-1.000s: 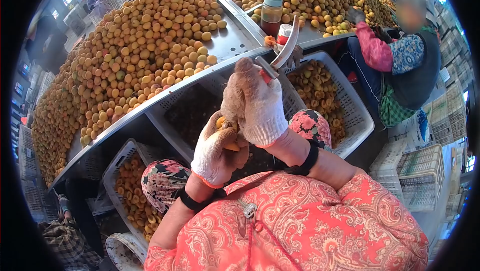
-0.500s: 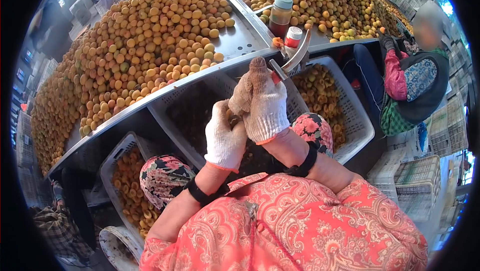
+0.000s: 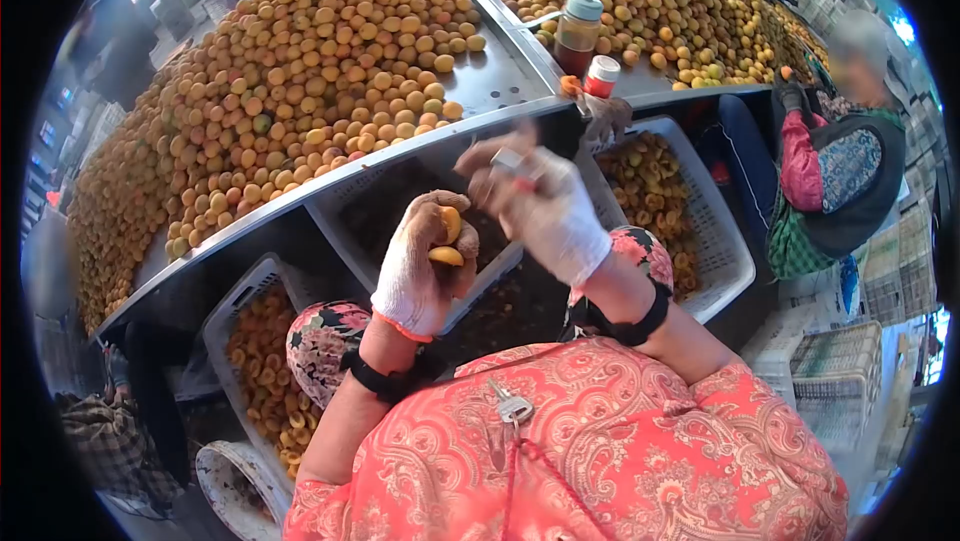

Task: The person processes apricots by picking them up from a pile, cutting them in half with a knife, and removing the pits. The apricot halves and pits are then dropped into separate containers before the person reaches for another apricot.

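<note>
Clasped a split apricot (image 3: 443, 241) in the left hand (image 3: 415, 276), above the middle crate (image 3: 345, 241). Could not tell the grip of the blurred right hand (image 3: 550, 211). Saw apricot halves filling the right crate (image 3: 725, 261) and near-left crate (image 3: 225, 313).

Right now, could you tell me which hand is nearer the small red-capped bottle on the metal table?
Right. The right hand is blurred below and left of the small red-capped bottle; the left hand sits lower and farther left, gripping an orange apricot.
</note>
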`<state>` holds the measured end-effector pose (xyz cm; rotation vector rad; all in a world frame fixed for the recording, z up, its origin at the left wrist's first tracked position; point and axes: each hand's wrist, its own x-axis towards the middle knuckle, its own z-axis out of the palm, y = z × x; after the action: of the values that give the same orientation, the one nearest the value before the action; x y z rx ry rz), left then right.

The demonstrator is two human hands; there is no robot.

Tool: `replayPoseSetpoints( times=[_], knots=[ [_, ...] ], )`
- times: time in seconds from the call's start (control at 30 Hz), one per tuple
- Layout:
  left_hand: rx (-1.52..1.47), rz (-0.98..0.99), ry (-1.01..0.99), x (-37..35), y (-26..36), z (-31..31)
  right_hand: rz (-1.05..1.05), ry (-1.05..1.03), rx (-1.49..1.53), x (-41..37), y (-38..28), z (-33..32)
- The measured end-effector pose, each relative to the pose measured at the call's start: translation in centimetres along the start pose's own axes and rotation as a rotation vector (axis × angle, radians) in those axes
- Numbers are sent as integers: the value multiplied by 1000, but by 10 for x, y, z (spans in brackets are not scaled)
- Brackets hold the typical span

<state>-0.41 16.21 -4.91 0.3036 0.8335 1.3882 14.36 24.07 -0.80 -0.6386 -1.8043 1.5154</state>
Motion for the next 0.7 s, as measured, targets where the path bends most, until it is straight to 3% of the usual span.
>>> replayPoseSetpoints(
  times=[0.03, 0.07, 0.1, 0.17, 0.23, 0.27, 0.37, 0.5, 0.6, 0.7],
  knots=[
    [-13, -55, 55, 2, -3, -6, -58, -60, -404, -3, 10, 5],
    [-97, -69, 2, 1, -4, -9, -418, 4, -485, -3, 23, 12],
    [-63, -15, 252, -9, -2, 20, -491, 19, -561, -3, 26, 14],
    [29, -42, 164, -2, -9, -5, -391, -31, -709, -7, 14, 18],
    [144, 72, 34, -10, -1, -3, -549, -34, -775, -1, 13, 20],
    [47, 17, 17, -15, 4, -2, -575, -58, -782, 0, 6, 22],
    [-19, -55, 141, -17, 4, -5, -566, -72, -795, 0, 10, 27],
    [49, -18, 114, -26, 11, -9, -417, 16, -660, 0, 9, 41],
    [232, 104, 242, -39, 18, 2, -367, 46, -661, 4, 10, 44],
    [340, 182, 101, -60, 34, -3, -366, 154, -668, 15, 21, 41]
  ],
)
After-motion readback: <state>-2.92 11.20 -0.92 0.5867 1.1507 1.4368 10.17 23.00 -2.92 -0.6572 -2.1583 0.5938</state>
